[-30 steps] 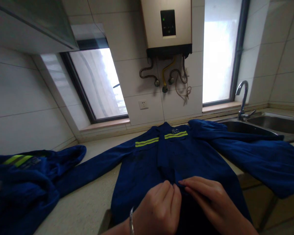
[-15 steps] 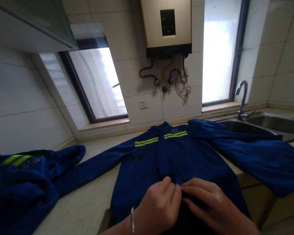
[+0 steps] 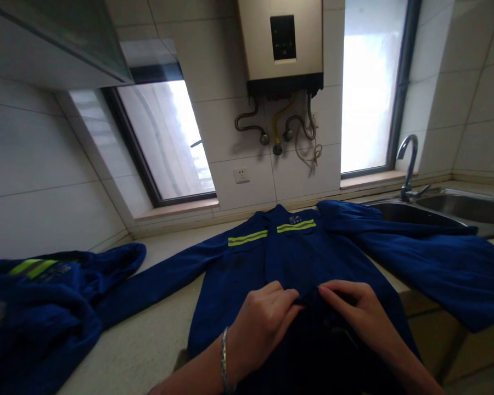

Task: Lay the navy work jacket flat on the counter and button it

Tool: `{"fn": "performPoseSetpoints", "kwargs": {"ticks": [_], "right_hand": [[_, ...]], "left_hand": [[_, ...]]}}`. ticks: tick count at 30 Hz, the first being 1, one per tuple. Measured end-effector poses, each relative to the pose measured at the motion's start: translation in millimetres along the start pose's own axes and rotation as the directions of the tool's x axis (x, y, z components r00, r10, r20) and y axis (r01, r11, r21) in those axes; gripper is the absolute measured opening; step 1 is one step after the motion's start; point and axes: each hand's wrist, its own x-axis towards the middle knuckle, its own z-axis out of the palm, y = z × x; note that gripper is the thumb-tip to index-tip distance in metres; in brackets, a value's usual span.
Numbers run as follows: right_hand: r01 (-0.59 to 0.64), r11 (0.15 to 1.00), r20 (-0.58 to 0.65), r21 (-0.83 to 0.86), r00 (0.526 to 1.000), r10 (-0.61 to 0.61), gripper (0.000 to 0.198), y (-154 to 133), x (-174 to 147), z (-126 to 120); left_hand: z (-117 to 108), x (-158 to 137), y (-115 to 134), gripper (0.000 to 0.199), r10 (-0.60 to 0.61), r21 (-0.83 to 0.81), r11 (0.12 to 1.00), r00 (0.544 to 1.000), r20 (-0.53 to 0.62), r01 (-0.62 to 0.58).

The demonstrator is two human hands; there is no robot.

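Observation:
A blue work jacket [image 3: 239,274] with yellow-green reflective strips lies spread on the counter, its collar toward the wall and its lower front hanging over the near edge. My left hand [image 3: 267,318], with a silver bracelet at the wrist, pinches the cloth at the jacket's lower front. Just to its right, my right hand [image 3: 358,307] grips the same dark cloth between thumb and fingers. A small gap separates the two hands. The cloth beneath them is too dark to make out buttons or a zip.
Another bunched blue garment [image 3: 45,307] lies at the left, and more blue cloth [image 3: 444,269] drapes over the counter edge at the right. A sink [image 3: 469,211] with a tap [image 3: 407,164] is at the far right. The counter [image 3: 148,323] shows between the garments.
My hands have moved apart slightly and a little upward, the right one shifting right. The cloth between them is lifted and opened wider.

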Motion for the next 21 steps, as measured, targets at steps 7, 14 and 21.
{"fn": "performPoseSetpoints", "kwargs": {"ticks": [7, 14, 21], "right_hand": [[-0.016, 0.999, -0.12, 0.051, 0.993, 0.022, 0.031, 10, 4, -2], [-0.066, 0.994, -0.248, 0.09, 0.965, 0.086, 0.035, 20, 1, -8], [-0.085, 0.99, -0.32, 0.11, 0.94, 0.116, 0.03, 42, -43, -4]], "left_hand": [[-7, 2, 2, 0.012, 0.05, -0.016, 0.999, 0.996, 0.079, -0.049], [-19, 5, -3, 0.023, 0.185, -0.546, 0.812, 0.795, 0.578, 0.207], [46, -4, -98, 0.061, -0.406, -0.289, 0.453, 0.484, 0.775, 0.843]]}}
